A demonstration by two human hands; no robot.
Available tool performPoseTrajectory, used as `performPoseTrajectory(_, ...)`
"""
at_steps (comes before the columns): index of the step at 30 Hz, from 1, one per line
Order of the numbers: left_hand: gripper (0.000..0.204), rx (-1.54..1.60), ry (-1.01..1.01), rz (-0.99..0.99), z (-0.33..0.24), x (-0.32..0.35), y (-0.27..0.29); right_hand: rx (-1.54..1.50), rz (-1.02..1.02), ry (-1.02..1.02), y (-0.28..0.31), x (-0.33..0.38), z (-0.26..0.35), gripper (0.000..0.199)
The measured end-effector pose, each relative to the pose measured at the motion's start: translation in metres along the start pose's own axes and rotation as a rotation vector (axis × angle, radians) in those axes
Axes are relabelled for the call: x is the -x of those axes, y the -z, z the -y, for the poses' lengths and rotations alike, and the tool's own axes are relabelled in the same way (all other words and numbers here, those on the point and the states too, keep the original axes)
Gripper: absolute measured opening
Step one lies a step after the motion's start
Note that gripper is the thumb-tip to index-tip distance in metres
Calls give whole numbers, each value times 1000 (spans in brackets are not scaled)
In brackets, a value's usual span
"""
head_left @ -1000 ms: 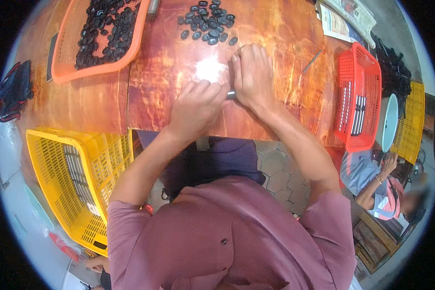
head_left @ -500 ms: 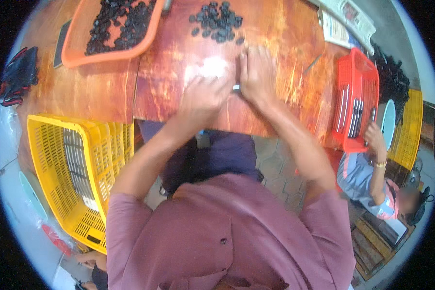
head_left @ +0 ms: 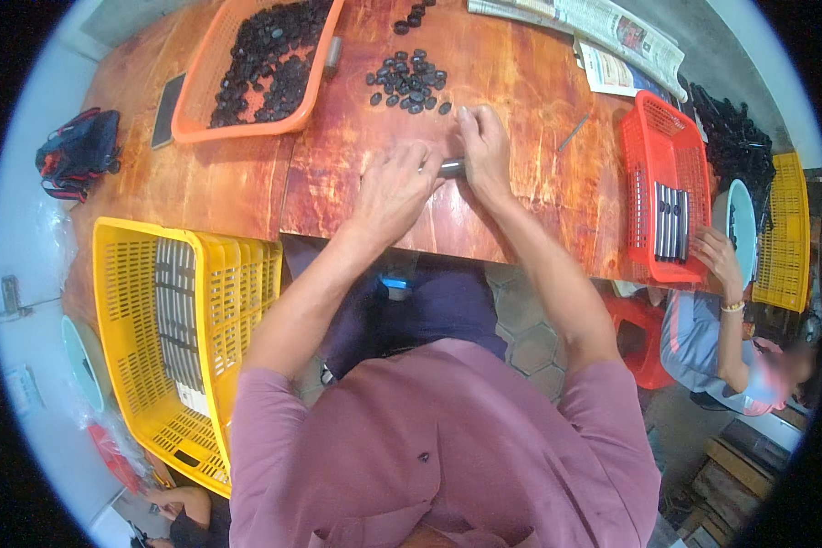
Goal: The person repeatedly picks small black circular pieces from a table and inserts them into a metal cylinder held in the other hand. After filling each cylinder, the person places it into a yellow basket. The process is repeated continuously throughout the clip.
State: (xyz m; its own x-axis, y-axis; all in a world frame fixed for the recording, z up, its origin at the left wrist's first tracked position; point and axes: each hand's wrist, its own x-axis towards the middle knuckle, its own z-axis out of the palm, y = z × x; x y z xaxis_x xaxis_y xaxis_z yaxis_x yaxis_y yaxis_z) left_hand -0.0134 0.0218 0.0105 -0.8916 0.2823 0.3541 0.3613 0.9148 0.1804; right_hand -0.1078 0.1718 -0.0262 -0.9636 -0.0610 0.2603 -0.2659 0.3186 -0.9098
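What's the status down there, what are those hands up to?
Left hand and right hand both gripping a short grey metal tube on the wooden table. Loose black caps just beyond. Nothing between the caps and the hands.

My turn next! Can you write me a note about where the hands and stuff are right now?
Left hand and right hand both grip one short metal tube on the wooden table.
Loose black caps lie just beyond the hands; more fill the orange tray.
Metal tubes sit in the red basket, others in the yellow crate.
Many caps remain.
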Motion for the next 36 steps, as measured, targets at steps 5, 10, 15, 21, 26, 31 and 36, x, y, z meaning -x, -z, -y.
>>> performPoseTrajectory(5, 33, 64, 21, -18, -6, -5, 5, -375, -22, -219, 3, 7, 0, 26)
performPoseTrajectory(10, 34, 72, 175, 128, -4, -7, 10, -387, -83, -197, 2, 7, -8, 25)
performPoseTrajectory(15, 35, 809, 503, 95, 10, -1, 9, -309, -89, -177, 4, 7, -1, 23)
performPoseTrajectory(21, 39, 2045, 1107, 47, 4, 6, 4, -316, -81, -176, 6, 7, 1, 22)
performPoseTrajectory(26, 42, 2063, 1114, 86, -5, 0, 7, -268, -66, -148, 5, 6, -1, 22)
performPoseTrajectory(31, 36, 1848, 1015, 114, -13, -5, 12, -282, -47, -157, 7, 6, 5, 21)
performPoseTrajectory(36, 39, 1774, 994, 167, -13, -3, 9, -282, -33, -148, 5, 7, 2, 20)
